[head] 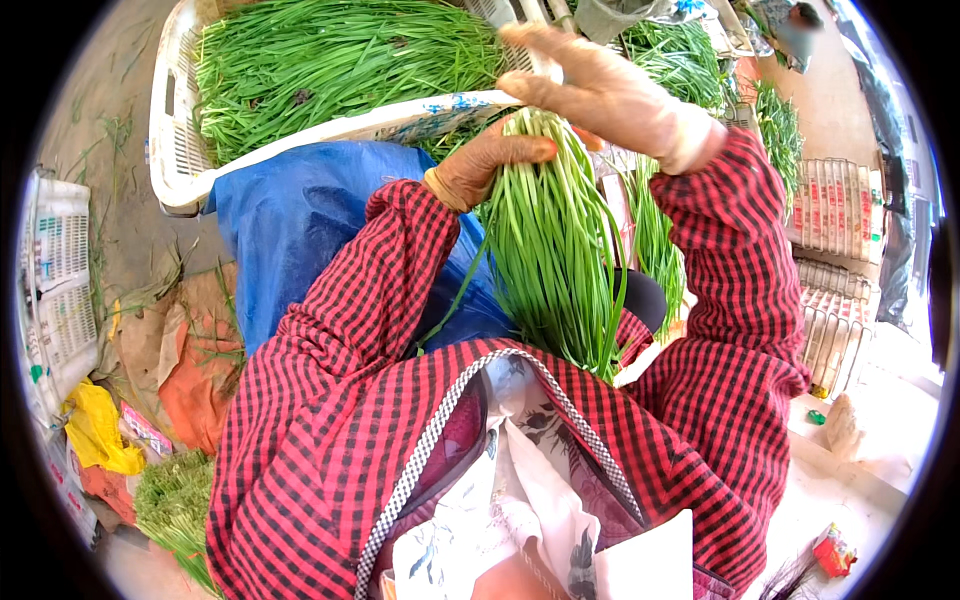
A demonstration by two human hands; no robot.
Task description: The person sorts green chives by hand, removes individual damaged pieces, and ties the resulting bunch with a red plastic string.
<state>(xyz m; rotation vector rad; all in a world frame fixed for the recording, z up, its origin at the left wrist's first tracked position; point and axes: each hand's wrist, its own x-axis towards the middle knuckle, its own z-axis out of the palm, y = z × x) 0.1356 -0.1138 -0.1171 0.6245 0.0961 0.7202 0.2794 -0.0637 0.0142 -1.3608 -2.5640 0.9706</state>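
A thick bundle of long green leafy stalks, like garlic chives [559, 247], is held upright by my left hand [487, 161]. That gloved hand grips it near the pale stem ends, and the leaf tips hang towards my lap. Just above the pale ends is my right hand [592, 94], also gloved, slightly blurred, with its fingers apart and nothing held. Beyond my hands a white plastic crate [300, 150] holds a large heap of the same greens [345, 64]. A blue plastic sheet [300, 217] covers my lap.
More greens [671, 60] lie at the upper right. Stacked crates [836, 210] stand at the right, another white crate [64, 255] at the far left. A bundle [176, 502] lies lower left near a yellow bag [101, 431]. A person [795, 34] is at the far upper right.
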